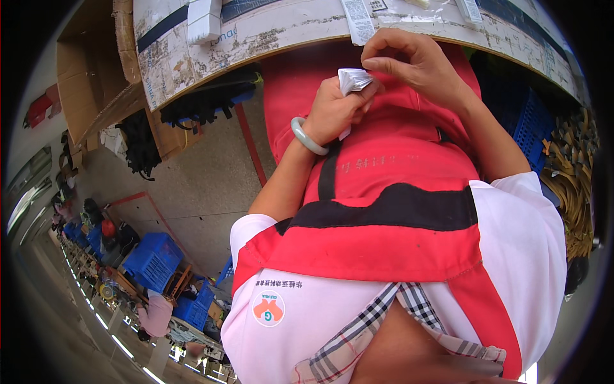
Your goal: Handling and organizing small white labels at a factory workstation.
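Your left hand has its grip clamped on a stack of white labels; your right hand pinches the stack's top, near the worktop edge.

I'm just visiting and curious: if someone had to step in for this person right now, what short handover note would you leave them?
Left hand: closed around a small stack of white paper tags, jade-coloured bangle on that wrist.
Right hand: fingertips pinching at the top of the stack, as if picking off one tag.
Both hands work over the red apron, just below the worn table edge.
On the table: loose white label strips and a white folded piece.
Done: stack is gathered in the left grip.
Left: cannot tell how many tags remain to be handled.
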The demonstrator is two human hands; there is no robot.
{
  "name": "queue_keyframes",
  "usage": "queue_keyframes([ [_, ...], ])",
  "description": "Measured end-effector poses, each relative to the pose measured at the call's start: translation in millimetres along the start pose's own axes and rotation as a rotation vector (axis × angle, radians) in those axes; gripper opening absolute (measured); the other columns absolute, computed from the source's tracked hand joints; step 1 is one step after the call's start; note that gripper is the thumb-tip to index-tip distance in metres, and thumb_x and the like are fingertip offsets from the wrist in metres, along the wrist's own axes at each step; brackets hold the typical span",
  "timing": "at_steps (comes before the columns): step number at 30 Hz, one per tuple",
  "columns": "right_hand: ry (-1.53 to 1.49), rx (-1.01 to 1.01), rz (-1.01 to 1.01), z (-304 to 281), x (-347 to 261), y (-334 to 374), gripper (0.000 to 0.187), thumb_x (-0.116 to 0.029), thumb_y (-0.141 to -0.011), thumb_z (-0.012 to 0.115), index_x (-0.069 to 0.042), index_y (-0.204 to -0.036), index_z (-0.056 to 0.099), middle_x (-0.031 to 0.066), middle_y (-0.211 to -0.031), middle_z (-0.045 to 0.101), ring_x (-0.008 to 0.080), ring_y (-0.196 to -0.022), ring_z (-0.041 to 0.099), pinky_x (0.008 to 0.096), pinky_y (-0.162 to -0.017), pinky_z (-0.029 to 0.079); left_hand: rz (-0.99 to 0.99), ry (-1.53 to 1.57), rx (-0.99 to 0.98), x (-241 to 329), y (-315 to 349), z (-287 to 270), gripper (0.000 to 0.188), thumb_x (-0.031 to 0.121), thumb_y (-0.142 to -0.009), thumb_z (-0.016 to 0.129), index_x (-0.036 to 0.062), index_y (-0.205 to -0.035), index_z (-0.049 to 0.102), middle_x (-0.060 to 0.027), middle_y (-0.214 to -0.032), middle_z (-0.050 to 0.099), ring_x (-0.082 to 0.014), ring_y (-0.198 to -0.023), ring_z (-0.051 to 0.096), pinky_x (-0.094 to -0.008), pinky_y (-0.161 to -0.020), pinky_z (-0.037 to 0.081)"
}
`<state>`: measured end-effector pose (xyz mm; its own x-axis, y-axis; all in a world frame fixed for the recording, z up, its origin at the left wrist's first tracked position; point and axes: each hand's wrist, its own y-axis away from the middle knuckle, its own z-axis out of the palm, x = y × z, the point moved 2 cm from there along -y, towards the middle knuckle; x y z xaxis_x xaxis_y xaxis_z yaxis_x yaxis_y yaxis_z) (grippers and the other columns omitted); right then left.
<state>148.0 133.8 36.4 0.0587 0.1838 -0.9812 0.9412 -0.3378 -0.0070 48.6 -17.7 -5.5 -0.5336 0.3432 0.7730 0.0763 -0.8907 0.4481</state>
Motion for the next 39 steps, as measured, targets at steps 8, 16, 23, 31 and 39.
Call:
queue_keyframes([
  [8,0.332,-0.129,-0.187,7,-13,11,0.009,-0.007,-0.085,0.068,-0.003,-0.092,0.063,0.0098,-0.088,0.06,0.0271,-0.081,0.061,0.0339,-0.071,0.049,0.081,0.053,0.021,-4,-2,-5,0.007,0.009,-0.093,0.058,0.0042,-0.087,0.06,0.0016,-0.067,0.054,-0.0054,-0.054,0.046,-0.0227,-0.045,0.036],
  [16,0.337,-0.077,-0.184,8,-8,13,0.009,-0.006,-0.083,0.068,-0.002,-0.09,0.063,0.0103,-0.089,0.06,0.0284,-0.084,0.061,0.0361,-0.072,0.049,0.082,0.1,-0.004,-6,-3,-5,0.009,-0.001,-0.086,0.053,0.0036,-0.089,0.06,0.0009,-0.068,0.054,-0.0054,-0.053,0.045,-0.0223,-0.045,0.035],
  [23,0.391,-0.097,-0.214,10,-11,15,0.01,-0.005,-0.082,0.068,-0.003,-0.09,0.063,0.0103,-0.091,0.06,0.0286,-0.084,0.061,0.0364,-0.073,0.05,0.055,0.127,0.024,-7,-3,-7,0.013,-0.004,-0.084,0.051,0.0035,-0.089,0.06,0.0004,-0.069,0.055,-0.0058,-0.053,0.044,-0.0225,-0.046,0.035],
  [31,0.371,-0.008,-0.146,13,-7,15,0.01,-0.009,-0.083,0.068,-0.004,-0.091,0.064,0.0097,-0.085,0.061,0.0287,-0.082,0.062,0.0363,-0.072,0.05,0.059,0.15,0.01,-7,-2,-5,0.004,0.004,-0.09,0.056,0.0036,-0.088,0.059,0.001,-0.069,0.054,-0.0052,-0.053,0.044,-0.0222,-0.045,0.034],
  [39,0.434,-0.1,-0.218,13,-12,14,0.009,-0.008,-0.084,0.067,-0.004,-0.091,0.064,0.0107,-0.087,0.062,0.0298,-0.083,0.062,0.0367,-0.073,0.05,0.054,0.15,0.023,-9,-2,-6,0.009,-0.002,-0.086,0.052,0.0036,-0.089,0.059,0.0007,-0.07,0.054,-0.0058,-0.053,0.044,-0.0221,-0.046,0.035],
])
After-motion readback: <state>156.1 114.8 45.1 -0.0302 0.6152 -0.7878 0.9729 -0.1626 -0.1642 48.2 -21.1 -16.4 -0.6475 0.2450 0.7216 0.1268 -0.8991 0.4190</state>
